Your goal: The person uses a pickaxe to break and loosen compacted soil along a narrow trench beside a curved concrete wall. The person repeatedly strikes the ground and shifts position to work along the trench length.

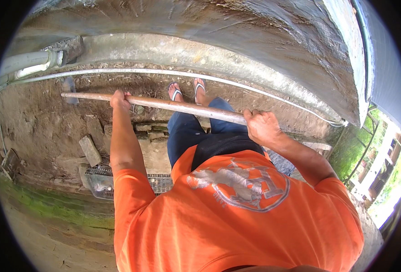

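Observation:
A long wooden handle runs across in front of my body, and both hands are shut around it. My left hand grips it toward its far-left part. At the near right end, by my waist, is my right hand, which covers the end of the handle. A flat metal blade, which looks like that of a hoe, sits at the left end over the dirt ground. The blade is slightly blurred, and I cannot tell whether it touches the soil.
A thin white pipe curves along the foot of the concrete wall. A thicker PVC pipe comes in at upper left. Behind my left arm lie a loose brick and a plastic crate. A moss-streaked wall borders the lower left.

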`<state>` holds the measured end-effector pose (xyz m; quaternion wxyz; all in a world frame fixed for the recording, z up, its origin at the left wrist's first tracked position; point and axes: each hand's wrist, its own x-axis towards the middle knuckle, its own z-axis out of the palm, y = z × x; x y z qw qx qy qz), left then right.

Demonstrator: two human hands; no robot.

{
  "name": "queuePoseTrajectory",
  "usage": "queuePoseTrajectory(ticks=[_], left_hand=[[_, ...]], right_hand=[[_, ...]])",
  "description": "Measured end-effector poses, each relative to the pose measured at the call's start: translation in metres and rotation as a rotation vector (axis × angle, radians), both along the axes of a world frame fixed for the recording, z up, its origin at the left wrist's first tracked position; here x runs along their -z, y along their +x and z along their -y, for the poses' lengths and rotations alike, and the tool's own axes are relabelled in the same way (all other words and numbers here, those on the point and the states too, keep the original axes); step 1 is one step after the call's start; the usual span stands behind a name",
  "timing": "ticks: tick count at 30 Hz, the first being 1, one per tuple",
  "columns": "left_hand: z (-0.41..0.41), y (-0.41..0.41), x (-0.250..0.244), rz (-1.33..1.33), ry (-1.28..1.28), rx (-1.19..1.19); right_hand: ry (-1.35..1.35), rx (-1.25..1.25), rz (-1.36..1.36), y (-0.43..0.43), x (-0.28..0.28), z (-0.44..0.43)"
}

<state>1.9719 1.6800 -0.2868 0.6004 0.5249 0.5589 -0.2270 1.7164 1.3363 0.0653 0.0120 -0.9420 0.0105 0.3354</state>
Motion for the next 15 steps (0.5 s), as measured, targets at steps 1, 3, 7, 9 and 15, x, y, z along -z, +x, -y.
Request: queuePoseTrajectory(ticks=[1, 3, 7, 9, 15], left_hand=[[0.0, -0.001, 0.0, -0.001, -0.003, 0.007], [0.002, 0.002, 0.0, 0.004, -0.011, 0.025], [0.012, 0.003, -0.01, -0.031, 0.053, -0.03], [0.02, 0.004, -0.016, -0.031, 0.075, -0.031], [-0.001, 0.004, 0.009, -0.072, 0.008, 0.186]], right_hand=[[0.004, 0.003, -0.011, 0.0, 0.0, 0.001], [0.011, 0.015, -0.026, 0.007, -0.002, 0.001], [-0.006, 0.035, 0.007, 0.003, 0.005, 0.007], [-0.004, 0.061, -0.003, 0.001, 0.008, 0.01], [0.017, 0.057, 0.038, 0.006, 0.004, 0.01]])
